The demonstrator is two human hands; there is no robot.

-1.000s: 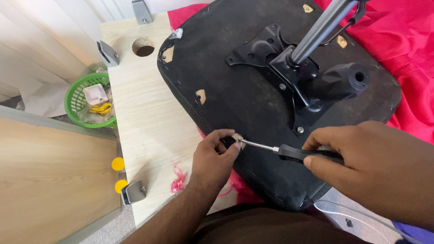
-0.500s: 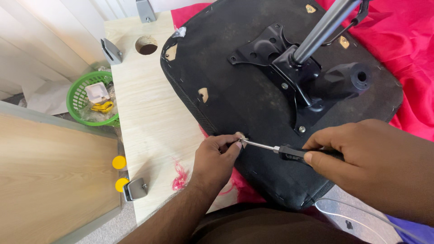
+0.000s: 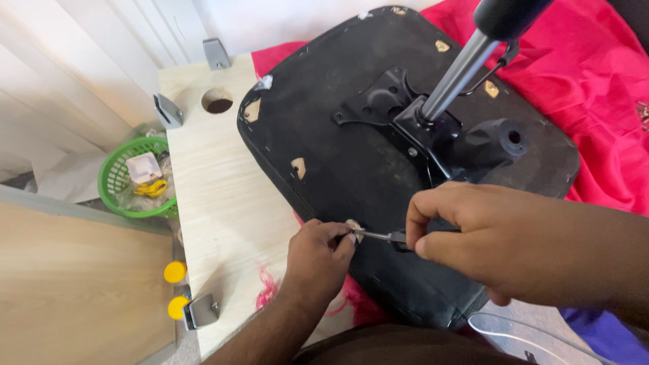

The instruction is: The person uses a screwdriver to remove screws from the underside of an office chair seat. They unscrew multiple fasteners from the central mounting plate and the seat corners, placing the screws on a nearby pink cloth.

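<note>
The screwdriver [image 3: 382,236] lies with its tip at a small pale hole on the near edge of the upturned black chair seat [image 3: 351,155], its handle wrapped tight in the right hand [image 3: 473,240], while the left hand [image 3: 318,257] pinches closed around the tip at that hole. From the seat's middle a black metal bracket [image 3: 405,122] and a grey gas-lift column [image 3: 460,71] rise. The seat rests partly on a pale wooden board [image 3: 216,189] with a round hole and partly on red cloth [image 3: 595,81] beyond it. Left of the seat, off the board, a green basket [image 3: 122,189] sits by white curtains. Since half a second ago the right hand has slid up the handle toward the tip, covering most of it, and the view has tilted
</note>
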